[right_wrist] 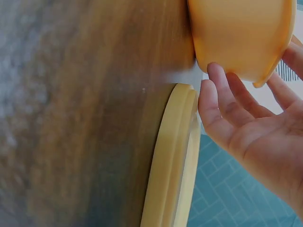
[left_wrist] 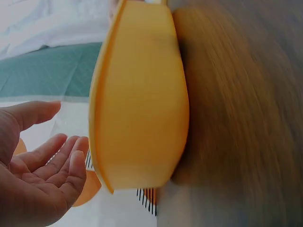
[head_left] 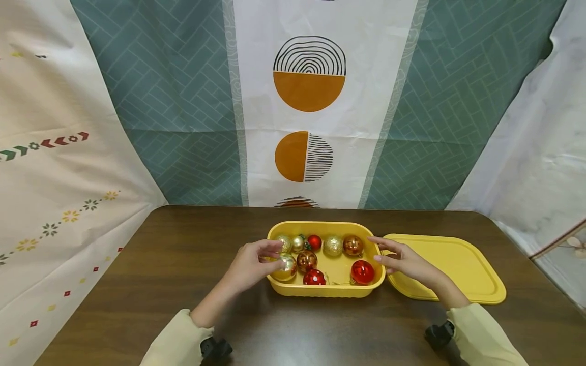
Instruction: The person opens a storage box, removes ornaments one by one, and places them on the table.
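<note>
A yellow plastic box point(head_left: 320, 291) stands on the table with several Christmas baubles inside, among them a shiny red bauble point(head_left: 362, 272), a copper bauble point(head_left: 307, 261) and a glittery gold bauble point(head_left: 332, 246). My left hand point(head_left: 254, 264) is over the box's left end, fingers spread, near a shiny gold bauble point(head_left: 285, 267). In the left wrist view that hand point(left_wrist: 38, 175) holds nothing and shows apart from the box wall point(left_wrist: 139, 104). At the right end is my right hand point(head_left: 407, 262), its fingers loosely bent close to the rim; whether they touch it I cannot tell.
A yellow lid point(head_left: 448, 264) lies on the table right of the box, partly under my right hand in the head view. The brown wooden table point(head_left: 192, 244) ends at a patterned cloth backdrop point(head_left: 183, 152).
</note>
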{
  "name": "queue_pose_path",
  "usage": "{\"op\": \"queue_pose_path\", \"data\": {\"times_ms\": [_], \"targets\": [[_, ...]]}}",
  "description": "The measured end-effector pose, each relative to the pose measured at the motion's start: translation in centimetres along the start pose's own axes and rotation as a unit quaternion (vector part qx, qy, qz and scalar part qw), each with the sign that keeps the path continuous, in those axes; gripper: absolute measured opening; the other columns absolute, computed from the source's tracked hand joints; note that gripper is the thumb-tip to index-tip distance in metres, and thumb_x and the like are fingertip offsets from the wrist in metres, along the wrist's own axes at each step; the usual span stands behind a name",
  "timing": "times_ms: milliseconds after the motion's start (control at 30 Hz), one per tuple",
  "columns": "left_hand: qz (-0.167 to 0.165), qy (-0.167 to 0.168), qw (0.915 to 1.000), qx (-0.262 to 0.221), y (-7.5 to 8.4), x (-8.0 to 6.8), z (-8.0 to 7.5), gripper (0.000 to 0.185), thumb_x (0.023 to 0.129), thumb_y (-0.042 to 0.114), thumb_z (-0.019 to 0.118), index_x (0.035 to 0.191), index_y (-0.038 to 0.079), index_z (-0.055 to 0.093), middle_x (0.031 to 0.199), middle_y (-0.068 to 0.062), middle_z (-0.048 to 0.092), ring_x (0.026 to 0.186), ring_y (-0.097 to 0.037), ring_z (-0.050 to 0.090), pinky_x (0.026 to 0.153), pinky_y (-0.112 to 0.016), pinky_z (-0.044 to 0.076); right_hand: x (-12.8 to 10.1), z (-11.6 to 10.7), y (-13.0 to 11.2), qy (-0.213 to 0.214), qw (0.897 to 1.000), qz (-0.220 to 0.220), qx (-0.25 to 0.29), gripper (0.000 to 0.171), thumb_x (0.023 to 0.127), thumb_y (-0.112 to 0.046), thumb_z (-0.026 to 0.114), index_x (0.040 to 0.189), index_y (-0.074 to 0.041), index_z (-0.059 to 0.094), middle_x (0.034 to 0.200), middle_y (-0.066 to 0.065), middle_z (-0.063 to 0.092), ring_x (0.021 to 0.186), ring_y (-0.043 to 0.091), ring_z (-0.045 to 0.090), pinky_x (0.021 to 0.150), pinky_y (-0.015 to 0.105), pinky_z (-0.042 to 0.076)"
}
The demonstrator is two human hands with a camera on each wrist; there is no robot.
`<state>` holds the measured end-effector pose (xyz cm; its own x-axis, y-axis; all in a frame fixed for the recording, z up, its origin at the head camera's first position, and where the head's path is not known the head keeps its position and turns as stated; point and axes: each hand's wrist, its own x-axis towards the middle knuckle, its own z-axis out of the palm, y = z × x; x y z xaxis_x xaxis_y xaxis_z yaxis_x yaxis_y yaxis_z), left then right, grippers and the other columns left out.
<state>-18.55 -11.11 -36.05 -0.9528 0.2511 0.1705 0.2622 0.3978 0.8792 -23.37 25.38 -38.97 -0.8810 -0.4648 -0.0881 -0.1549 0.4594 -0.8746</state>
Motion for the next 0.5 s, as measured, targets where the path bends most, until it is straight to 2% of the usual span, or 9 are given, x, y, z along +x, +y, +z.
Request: {"op": "queue_pose_path", "data": {"times_ms": [133, 233, 300, 500], "targets": [[0.016, 0.000, 0.9989, 0.043, -0.4, 0.1, -0.2, 0.037, 0.075, 0.007, 0.072, 0.108, -0.006, 0.061, 0.104, -0.018, 0.064, 0.091, -0.028, 0.062, 0.078, -0.039, 0.050, 0.1, 0.0, -0.2, -0.007, 1.000, 0.006, 0.001, 0.058, 0.089, -0.024, 0.057, 0.140, -0.008, 0.034, 0.129, 0.028, 0.036, 0.081, 0.024, 0.054, 0.067, 0.032, 0.051], [0.034, 0.001, 0.9945, 0.099, -0.4, 0.4, -0.2, 0.038, 0.073, 0.009, 0.074, 0.106, -0.005, 0.063, 0.102, -0.016, 0.066, 0.090, -0.026, 0.062, 0.078, -0.040, 0.050, 0.1, 0.0, -0.3, -0.010, 1.000, 0.011, 0.000, 0.059, 0.089, -0.025, 0.057, 0.140, -0.008, 0.034, 0.130, 0.029, 0.036, 0.082, 0.025, 0.054, 0.067, 0.032, 0.052], [0.038, 0.003, 0.9886, 0.146, -0.4, 0.6, -0.1, 0.039, 0.071, 0.011, 0.076, 0.106, -0.003, 0.064, 0.101, -0.013, 0.066, 0.090, -0.024, 0.062, 0.079, -0.039, 0.050, 0.1, 0.0, -0.4, -0.011, 1.000, 0.012, 0.000, 0.059, 0.089, -0.025, 0.057, 0.140, -0.008, 0.034, 0.129, 0.029, 0.037, 0.083, 0.025, 0.054, 0.067, 0.033, 0.052], [0.020, -0.013, 0.9675, 0.252, 0.1, 1.2, 0.5, 0.044, 0.068, 0.017, 0.079, 0.107, 0.000, 0.065, 0.102, -0.011, 0.066, 0.089, -0.023, 0.062, 0.078, -0.037, 0.049, 0.1, -0.2, -0.3, -0.012, 1.000, 0.018, 0.002, 0.060, 0.089, -0.026, 0.058, 0.140, -0.008, 0.034, 0.128, 0.028, 0.037, 0.079, 0.024, 0.053, 0.066, 0.032, 0.052]]}}
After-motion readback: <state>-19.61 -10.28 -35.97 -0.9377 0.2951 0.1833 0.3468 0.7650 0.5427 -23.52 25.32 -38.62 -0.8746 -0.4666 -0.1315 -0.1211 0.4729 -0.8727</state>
